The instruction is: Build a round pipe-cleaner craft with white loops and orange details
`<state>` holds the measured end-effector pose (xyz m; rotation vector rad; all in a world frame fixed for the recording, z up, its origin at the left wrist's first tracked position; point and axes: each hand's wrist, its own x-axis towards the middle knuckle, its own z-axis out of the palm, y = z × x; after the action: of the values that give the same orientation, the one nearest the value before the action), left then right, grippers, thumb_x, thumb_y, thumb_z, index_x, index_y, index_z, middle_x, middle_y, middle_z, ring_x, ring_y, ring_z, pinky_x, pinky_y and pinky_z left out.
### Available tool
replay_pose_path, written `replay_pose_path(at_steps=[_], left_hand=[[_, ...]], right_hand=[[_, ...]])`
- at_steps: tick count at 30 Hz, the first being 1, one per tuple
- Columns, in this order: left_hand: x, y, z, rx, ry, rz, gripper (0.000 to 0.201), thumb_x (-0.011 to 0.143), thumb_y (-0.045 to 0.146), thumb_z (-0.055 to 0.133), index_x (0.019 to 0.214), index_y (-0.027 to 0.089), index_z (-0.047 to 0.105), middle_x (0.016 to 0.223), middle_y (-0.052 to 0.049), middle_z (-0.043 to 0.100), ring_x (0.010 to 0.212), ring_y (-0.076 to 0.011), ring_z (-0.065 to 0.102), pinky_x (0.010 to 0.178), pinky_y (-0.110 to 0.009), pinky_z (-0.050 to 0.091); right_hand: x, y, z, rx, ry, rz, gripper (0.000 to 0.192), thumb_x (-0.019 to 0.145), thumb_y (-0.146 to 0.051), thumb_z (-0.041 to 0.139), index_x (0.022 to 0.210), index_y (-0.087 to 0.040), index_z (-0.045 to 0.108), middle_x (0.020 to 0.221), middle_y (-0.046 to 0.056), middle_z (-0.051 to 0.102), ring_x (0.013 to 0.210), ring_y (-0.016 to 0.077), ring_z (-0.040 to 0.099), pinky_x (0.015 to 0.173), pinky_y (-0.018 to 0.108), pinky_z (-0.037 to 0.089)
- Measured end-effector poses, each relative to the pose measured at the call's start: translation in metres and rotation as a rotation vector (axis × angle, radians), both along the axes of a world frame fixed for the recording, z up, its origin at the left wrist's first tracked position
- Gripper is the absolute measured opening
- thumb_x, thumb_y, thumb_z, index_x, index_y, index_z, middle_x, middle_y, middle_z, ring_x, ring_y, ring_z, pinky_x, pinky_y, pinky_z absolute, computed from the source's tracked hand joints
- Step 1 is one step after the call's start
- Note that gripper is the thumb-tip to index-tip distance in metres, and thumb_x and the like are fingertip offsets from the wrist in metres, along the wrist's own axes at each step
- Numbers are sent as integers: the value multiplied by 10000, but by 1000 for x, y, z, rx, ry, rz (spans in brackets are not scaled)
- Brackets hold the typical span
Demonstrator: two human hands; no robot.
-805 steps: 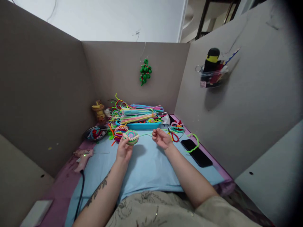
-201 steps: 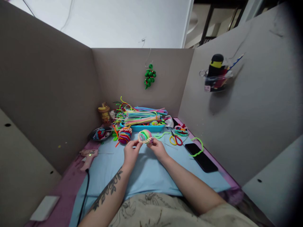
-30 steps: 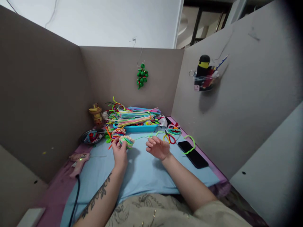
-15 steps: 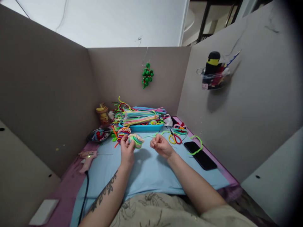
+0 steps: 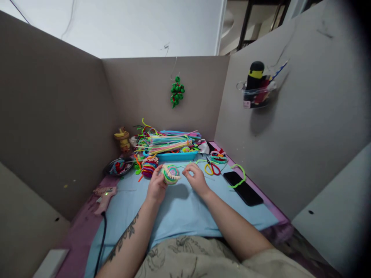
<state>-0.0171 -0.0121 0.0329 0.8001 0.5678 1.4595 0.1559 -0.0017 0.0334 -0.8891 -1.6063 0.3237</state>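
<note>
Left hand [image 5: 155,184] grips the pipe-cleaner ball [image 5: 170,173] above the surface [image 5: 185,208]; right hand [image 5: 196,178] pinches its green strand [image 5: 189,165]. Risk: strand slips free and the winding loosens, or snags the scissors [image 5: 211,167].

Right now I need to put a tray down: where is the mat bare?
The blue mat is bare between the hands and the person's lap, and left toward the glue gun. A smaller patch lies just before the phone. The back is crowded: blue tray of pipe cleaners, dish, scissors.
</note>
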Motion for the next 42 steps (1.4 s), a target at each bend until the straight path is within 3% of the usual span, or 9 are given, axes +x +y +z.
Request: replay_pose_path(at_steps=[5,10,14,19,29,42], left_hand=[[4,-1,-2,-110,64,-29,446,688,263,661,1087,195,472,906,-53,629,673,-160,615,558,-269,491],[6,-1,-5,-148,124,-24,448,681,237,674,1076,184,468,870,-52,633,664,-155,619,567,-264,494],[5,0,-6,-143,121,-16,498,644,207,709,1077,183,465,853,-43,635,647,-148,622,604,-274,500],[5,0,-9,-122,115,-36,579,596,185,742,1097,182,450,873,-53,635,685,-173,634,636,-307,508],[5,2,-14,-102,134,-40,563,611,208,734,1098,184,452,878,-50,621,691,-164,627,626,-293,508],[4,1,-12,-108,108,-17,556,617,185,713,1107,190,451,885,-48,611,691,-156,611,604,-276,493]], right_hand=[[-5,-13,2,134,-16,13,317,782,-248,555,495,-180,439,579,-10,496,612,119,468,657,272,380],[-7,-15,-3,-35,-36,39,424,775,-348,566,457,-180,343,455,-63,309,457,72,313,475,213,275],[-7,-11,-5,-150,11,32,272,759,-340,577,587,-180,439,506,-65,383,490,77,363,497,201,305],[-8,-5,-7,-96,-32,69,92,761,-232,536,718,-182,472,695,-10,497,676,125,471,650,242,375],[-6,5,-23,-204,-117,128,178,864,-362,393,789,-202,373,622,-43,412,550,115,395,538,238,311],[-7,0,-17,-293,49,285,387,889,-538,268,700,-210,350,540,-50,381,506,109,359,519,236,312]])
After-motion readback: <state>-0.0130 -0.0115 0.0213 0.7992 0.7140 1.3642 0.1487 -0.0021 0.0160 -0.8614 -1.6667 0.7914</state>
